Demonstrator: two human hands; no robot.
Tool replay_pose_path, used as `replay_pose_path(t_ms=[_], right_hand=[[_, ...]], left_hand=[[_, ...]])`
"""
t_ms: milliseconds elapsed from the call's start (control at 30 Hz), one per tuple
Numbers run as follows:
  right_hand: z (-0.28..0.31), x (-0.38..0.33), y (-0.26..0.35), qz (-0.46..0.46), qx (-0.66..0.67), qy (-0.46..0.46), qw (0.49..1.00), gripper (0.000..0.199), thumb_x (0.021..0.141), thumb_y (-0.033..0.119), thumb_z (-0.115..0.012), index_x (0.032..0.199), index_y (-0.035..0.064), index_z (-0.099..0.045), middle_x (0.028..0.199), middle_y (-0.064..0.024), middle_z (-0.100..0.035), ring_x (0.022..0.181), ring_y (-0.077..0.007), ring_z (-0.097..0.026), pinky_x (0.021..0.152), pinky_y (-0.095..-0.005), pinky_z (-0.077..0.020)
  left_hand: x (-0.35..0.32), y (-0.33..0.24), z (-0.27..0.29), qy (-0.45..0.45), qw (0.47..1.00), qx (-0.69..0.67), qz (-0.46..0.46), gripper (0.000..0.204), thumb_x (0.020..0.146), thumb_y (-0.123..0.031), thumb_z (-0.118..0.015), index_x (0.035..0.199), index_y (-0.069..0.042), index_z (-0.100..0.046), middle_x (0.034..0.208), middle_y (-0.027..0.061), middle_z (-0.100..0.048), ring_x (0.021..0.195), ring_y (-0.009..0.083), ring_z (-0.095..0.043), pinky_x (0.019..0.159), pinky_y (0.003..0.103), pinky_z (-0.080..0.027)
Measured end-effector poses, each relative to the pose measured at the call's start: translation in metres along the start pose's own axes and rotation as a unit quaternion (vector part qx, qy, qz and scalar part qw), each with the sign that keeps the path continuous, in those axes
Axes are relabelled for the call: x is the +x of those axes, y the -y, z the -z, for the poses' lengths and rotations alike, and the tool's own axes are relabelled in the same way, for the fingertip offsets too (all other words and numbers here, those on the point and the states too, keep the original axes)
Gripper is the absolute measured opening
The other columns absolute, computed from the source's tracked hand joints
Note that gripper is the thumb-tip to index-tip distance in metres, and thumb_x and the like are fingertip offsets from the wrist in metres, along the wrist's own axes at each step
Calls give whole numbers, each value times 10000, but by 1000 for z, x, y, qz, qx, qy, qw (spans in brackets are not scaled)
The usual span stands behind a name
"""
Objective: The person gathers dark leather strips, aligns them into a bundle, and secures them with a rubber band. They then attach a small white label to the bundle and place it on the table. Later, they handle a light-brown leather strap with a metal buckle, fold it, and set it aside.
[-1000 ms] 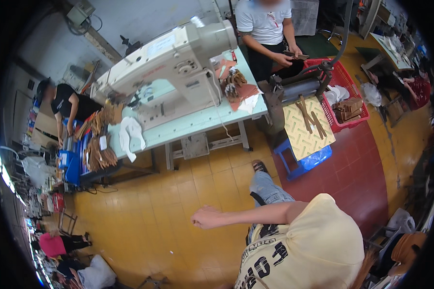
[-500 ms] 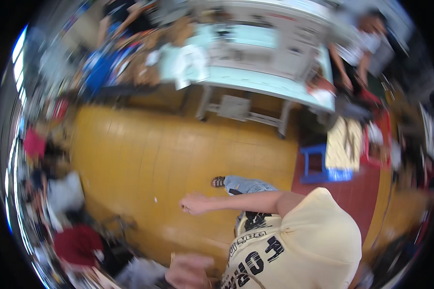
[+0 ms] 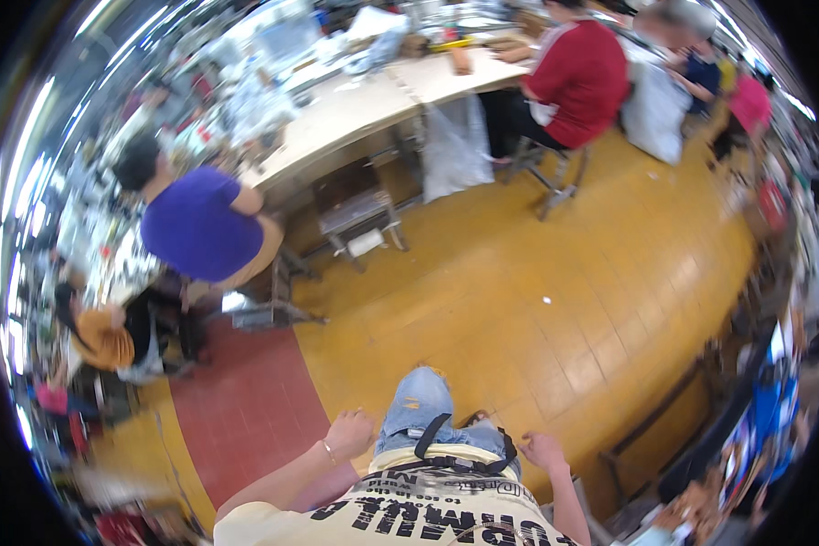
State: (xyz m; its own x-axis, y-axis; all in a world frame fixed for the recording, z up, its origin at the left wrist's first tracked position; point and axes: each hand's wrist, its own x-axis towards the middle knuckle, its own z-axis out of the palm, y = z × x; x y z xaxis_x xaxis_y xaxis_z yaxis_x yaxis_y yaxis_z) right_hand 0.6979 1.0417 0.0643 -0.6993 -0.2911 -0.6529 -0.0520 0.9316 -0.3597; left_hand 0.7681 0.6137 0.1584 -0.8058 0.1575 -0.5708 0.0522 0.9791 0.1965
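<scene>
Above a floor of yellow tiles, two bare hands hang either side of the wearer's lap. The left hand, with a bracelet at its wrist, is just left of the blue jeans; its fingers curl loosely, empty as far as can be seen. The right hand is out to the right of a black strap, fingers half bent, likewise with nothing visible in its grasp. The strap lies at the waist, its long axis running mainly side to side. The left leg of the jeans points forward, knee toward the top of the view. Dark lettering, some large and bold, some small, crosses the pale yellow shirt. Red tiles lie beyond the left forearm.
</scene>
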Motion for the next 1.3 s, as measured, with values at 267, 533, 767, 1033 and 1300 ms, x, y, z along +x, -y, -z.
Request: replay_pose_path(t_ms=[267, 533, 767, 1033, 1300], right_hand=[[134, 207, 111, 109, -232, -42, 966, 360, 866, 419, -640, 994, 87, -695, 984, -158, -704, 948, -340, -660, 832, -446, -510], [217, 386, 281, 76, -296, 135, 943, 753, 833, 730, -477, 922, 19, -709, 937, -193, -706, 963, -340, -669, 816, -442, -525], [228, 533, 307, 161, -147, 200, 955, 638, 847, 622, -547, 854, 2, -700, 743, -188, -681, 715, -338, -662, 695, -433, -513], [359, 703, 408, 284, -106, 276, 912, 362, 869, 346, -602, 848, -8, -676, 718, -215, -650, 682, -327, -645, 670, -437, -501], [437, 796, 477, 307, -54, 424, 850, 389, 889, 333, -624, 748, -29, -625, 561, -105, -528, 533, -172, -482, 537, -370, -421]], left_hand=[[80, 66, 27, -43, 970, -211, 111, 403, 903, -352, -545, 895, 34, -658, 909, 262, -652, 851, 418, -653, 747, 489, -529], [248, 239, 90, 61, 915, -312, 248, 713, 905, -651, -413, 958, 2, -691, 984, 288, -659, 822, 418, -655, 698, 486, -525], [374, 294, -11, 260, 693, -605, 294, 860, 796, -836, -368, 1169, -113, -648, 954, 99, -659, 620, 204, -519, 566, 345, -413], [394, 326, 152, -8, 818, -448, 362, 534, 958, -470, -455, 869, -7, -706, 844, 239, -682, 777, 385, -658, 741, 468, -497], [401, 298, 348, -98, 770, -398, 489, 470, 960, -372, -494, 790, 29, -673, 786, 264, -648, 750, 431, -631, 702, 498, -493]])
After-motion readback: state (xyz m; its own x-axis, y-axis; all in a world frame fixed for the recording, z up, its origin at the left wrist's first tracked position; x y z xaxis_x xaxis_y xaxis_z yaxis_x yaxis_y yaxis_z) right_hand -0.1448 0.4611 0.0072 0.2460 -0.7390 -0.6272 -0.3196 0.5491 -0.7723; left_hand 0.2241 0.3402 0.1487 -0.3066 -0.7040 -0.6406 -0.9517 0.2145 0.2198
